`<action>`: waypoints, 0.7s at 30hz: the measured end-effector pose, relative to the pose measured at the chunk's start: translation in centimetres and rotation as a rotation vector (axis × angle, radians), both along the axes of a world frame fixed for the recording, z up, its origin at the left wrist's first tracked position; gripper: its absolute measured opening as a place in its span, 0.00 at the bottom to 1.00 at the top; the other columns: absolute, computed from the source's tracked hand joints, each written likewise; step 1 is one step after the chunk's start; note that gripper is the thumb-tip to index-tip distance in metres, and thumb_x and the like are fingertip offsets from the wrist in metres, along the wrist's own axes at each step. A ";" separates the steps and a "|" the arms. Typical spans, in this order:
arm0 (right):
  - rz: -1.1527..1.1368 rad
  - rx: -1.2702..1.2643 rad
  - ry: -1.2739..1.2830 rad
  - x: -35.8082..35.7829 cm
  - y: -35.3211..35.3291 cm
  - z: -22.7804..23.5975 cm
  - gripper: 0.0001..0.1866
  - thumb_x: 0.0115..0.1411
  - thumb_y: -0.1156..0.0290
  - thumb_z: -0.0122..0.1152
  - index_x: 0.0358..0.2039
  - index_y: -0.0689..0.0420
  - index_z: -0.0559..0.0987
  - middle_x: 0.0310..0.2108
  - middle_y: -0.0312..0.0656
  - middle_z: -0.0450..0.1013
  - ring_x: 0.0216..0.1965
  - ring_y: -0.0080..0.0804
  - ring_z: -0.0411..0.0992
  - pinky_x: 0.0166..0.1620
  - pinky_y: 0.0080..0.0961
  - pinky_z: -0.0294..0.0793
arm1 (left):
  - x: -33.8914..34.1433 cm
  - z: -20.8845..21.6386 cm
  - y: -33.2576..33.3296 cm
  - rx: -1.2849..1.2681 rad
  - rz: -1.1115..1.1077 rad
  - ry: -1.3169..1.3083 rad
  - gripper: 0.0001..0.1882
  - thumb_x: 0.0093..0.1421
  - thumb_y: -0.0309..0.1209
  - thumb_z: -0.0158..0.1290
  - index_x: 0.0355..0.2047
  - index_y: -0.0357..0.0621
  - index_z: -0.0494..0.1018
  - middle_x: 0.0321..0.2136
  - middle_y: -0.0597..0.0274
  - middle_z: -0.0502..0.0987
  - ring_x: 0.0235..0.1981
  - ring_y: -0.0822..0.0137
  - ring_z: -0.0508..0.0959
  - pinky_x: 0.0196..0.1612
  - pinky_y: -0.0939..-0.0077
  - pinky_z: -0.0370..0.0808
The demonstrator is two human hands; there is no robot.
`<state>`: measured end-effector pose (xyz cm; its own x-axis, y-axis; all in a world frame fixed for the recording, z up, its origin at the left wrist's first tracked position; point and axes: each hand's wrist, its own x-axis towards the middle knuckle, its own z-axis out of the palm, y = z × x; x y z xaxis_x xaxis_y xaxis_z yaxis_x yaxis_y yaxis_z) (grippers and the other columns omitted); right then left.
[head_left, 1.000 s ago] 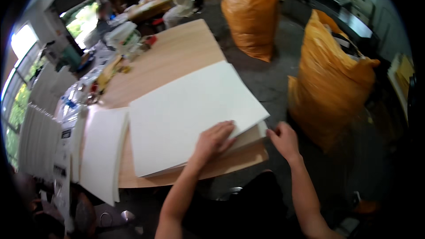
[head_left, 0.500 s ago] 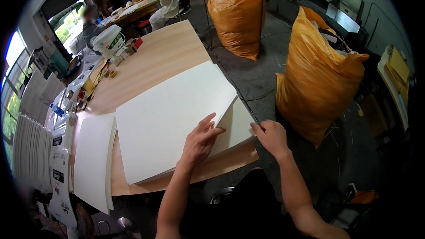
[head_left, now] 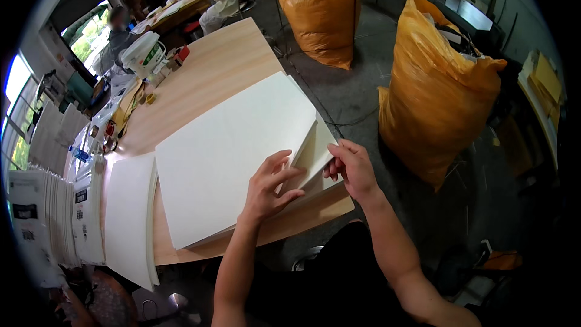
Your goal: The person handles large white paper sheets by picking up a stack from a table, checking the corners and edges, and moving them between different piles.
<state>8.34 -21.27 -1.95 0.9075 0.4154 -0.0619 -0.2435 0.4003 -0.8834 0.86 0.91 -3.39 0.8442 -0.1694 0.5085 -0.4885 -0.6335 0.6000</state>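
A stack of large white sheets (head_left: 227,157) lies at an angle on the wooden table in front of me. The right part of its top layer curls up, showing a sheet beneath. My right hand (head_left: 354,169) pinches the right corner of this lower sheet (head_left: 312,152), bending it upward. Over the raised edge of the top layer is my left hand (head_left: 271,184), its fingers and thumb apart. Its fingertips are close to the edge; whether they press on it I cannot tell. How many sheets are lifted does not show.
Left of the stack, more white sheets (head_left: 130,218) overhang the wooden table's (head_left: 209,60) near edge, beside packed white bundles (head_left: 59,218). A white bucket (head_left: 143,54) stands at the far left. Two orange sacks (head_left: 439,91) (head_left: 315,15) stand right. Two people sit far off.
My right hand has moved left and raised the lower sheet's corner. My left hand's fingers have spread by the top layer's edge. The view has shifted slightly.
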 end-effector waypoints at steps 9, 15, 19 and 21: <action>0.032 -0.084 -0.015 0.2 -0.1 0.5 0.20 0.71 0.65 0.56 0.20 0.53 0.69 0.18 0.37 0.72 0.22 0.27 0.76 0.26 0.20 0.68 | 0.2 -0.7 0.4 -0.067 -0.030 0.041 0.28 0.44 0.40 0.76 0.47 0.50 0.83 0.60 0.53 0.71 0.57 0.51 0.78 0.59 0.55 0.78; 0.044 -0.022 0.003 0.2 -1.1 -0.7 0.20 0.72 0.62 0.54 0.21 0.53 0.70 0.19 0.37 0.72 0.23 0.28 0.76 0.28 0.23 0.70 | 0.0 -0.5 0.4 -0.079 -0.038 0.106 0.28 0.44 0.37 0.76 0.47 0.49 0.83 0.60 0.52 0.71 0.58 0.52 0.77 0.59 0.55 0.78; 0.038 0.095 0.030 0.1 -0.9 -0.9 0.21 0.73 0.60 0.55 0.22 0.53 0.70 0.20 0.37 0.72 0.22 0.28 0.74 0.28 0.23 0.69 | 0.2 -0.8 0.5 -0.079 -0.020 0.064 0.25 0.47 0.35 0.74 0.48 0.58 0.84 0.59 0.55 0.72 0.55 0.53 0.79 0.56 0.59 0.80; 0.019 0.226 0.110 -0.3 -0.7 -0.7 0.21 0.72 0.58 0.55 0.22 0.53 0.70 0.20 0.36 0.71 0.21 0.26 0.73 0.27 0.22 0.68 | 0.2 -0.9 0.6 -0.073 -0.032 0.053 0.22 0.52 0.31 0.70 0.50 0.58 0.83 0.63 0.52 0.70 0.55 0.52 0.80 0.56 0.59 0.80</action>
<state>8.02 -21.99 -2.62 0.8923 0.4469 -0.0637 -0.3429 0.5793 -0.7395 1.02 1.49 -4.29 0.8653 -0.1608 0.4749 -0.4739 -0.5714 0.6700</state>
